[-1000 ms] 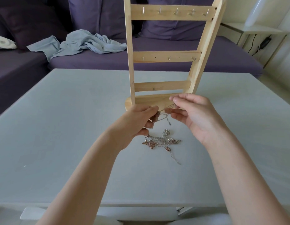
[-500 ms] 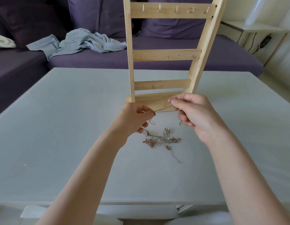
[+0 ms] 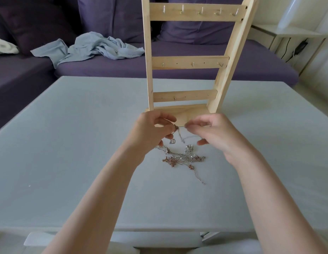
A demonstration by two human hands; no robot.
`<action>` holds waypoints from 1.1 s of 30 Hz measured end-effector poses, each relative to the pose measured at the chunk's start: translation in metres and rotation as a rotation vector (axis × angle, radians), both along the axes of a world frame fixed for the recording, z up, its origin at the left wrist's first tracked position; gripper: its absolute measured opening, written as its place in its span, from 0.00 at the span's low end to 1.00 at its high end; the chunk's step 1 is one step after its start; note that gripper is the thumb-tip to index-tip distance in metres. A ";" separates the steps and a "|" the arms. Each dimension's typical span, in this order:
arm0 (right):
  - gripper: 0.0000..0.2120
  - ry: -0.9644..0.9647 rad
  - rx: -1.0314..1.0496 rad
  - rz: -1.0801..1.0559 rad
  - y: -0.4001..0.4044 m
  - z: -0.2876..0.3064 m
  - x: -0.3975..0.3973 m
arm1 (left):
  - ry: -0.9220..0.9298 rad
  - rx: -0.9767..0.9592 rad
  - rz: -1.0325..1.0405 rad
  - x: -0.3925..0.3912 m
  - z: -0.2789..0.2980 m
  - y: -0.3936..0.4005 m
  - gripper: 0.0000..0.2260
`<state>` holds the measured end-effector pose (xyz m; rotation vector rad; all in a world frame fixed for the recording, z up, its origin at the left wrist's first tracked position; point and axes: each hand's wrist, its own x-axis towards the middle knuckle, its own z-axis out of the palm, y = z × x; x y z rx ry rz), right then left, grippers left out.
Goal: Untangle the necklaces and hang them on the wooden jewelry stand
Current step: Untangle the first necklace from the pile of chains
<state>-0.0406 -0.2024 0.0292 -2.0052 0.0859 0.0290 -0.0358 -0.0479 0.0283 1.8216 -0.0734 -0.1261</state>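
Two hands work above the table (image 3: 67, 143), just in front of the base of the wooden jewelry stand (image 3: 187, 61). Your left hand (image 3: 150, 132) pinches a thin silver chain (image 3: 181, 138) between thumb and fingertips; a small pendant (image 3: 172, 141) dangles from this hand, just below the pinch. Your right hand (image 3: 216, 134) has its thumb and forefinger curled together at the other end of the short taut stretch of chain — the chain is very fine there, but it appears held in that pinch, and a slack loop sags between the two hands. The remaining necklaces (image 3: 183, 157) lie as a tangled heap of silver and rose-coloured chains flat on the table, directly below the hands, with one clasp end trailing toward you. The stand is upright on the table beyond the hands, with three crossbars between its posts; each bar carries small metal hooks, and no chain hangs on any of them. Behind the table runs a purple sofa (image 3: 177, 66) — a crumpled pale blue cloth (image 3: 97, 46) lies on its seat to the left of the stand. A pale side table (image 3: 288, 35) sits at the far right.
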 end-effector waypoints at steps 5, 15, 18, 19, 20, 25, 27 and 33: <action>0.04 -0.081 0.056 0.058 0.004 0.006 -0.002 | -0.016 -0.001 -0.037 0.000 0.001 -0.003 0.06; 0.02 -0.097 -0.034 0.033 0.006 0.007 -0.002 | -0.160 0.056 -0.063 0.000 -0.002 -0.006 0.08; 0.04 -0.096 -0.064 0.032 0.007 0.007 -0.001 | -0.201 0.094 -0.055 0.000 -0.002 -0.007 0.10; 0.04 -0.091 -0.076 0.033 0.008 0.006 -0.001 | -0.206 0.100 -0.053 0.000 -0.002 -0.007 0.10; 0.04 -0.081 -0.089 0.032 0.009 0.006 -0.001 | -0.209 0.103 -0.056 0.000 -0.002 -0.008 0.10; 0.06 -0.016 -0.133 0.029 0.009 0.004 0.000 | -0.187 0.130 -0.092 -0.001 -0.003 -0.009 0.08; 0.08 0.002 -0.153 0.036 0.010 0.003 0.000 | -0.177 0.162 -0.084 0.000 -0.005 -0.008 0.08; 0.07 0.023 -0.218 0.123 0.007 0.005 -0.001 | -0.011 0.052 -0.101 -0.004 -0.003 -0.006 0.03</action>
